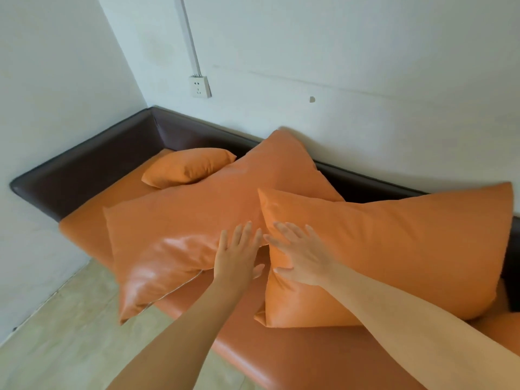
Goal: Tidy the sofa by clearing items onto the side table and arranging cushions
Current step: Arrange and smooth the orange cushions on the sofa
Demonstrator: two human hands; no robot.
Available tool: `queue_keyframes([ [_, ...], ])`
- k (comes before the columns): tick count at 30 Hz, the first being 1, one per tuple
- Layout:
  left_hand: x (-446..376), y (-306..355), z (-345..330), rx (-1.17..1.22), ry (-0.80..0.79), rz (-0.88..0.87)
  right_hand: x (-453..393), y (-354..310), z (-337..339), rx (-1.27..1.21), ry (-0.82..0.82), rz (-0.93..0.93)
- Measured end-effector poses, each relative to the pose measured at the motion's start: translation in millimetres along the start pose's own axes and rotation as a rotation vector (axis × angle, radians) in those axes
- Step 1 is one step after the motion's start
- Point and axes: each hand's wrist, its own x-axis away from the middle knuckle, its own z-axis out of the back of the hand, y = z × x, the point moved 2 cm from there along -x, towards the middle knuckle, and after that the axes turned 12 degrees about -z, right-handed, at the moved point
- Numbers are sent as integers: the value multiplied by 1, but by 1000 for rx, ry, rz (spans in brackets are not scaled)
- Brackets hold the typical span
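Both palms lie flat with fingers spread, gripping nothing: my left hand [237, 254] presses the near right corner of the left cushion [180, 220], and my right hand [298, 256] rests on the near left edge of the right cushion [394, 249]. These two big orange cushions lean against the sofa [309, 358] back, overlapping. I see a small cushion [188, 167] lying on the seat at the far left corner, below a wall socket [199, 86].

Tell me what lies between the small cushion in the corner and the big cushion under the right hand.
In the head view, another large orange cushion lies between the small cushion and the right-hand cushion, with the left hand on it.
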Motion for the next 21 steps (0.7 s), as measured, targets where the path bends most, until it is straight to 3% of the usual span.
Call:
queue_keyframes([
  [8, 28, -83, -21, 38, 0, 60, -42, -68, 12, 28, -4, 27],
  [21, 92, -254, -62, 103, -15, 209, -141, -246, 27, -66, 23, 48],
])
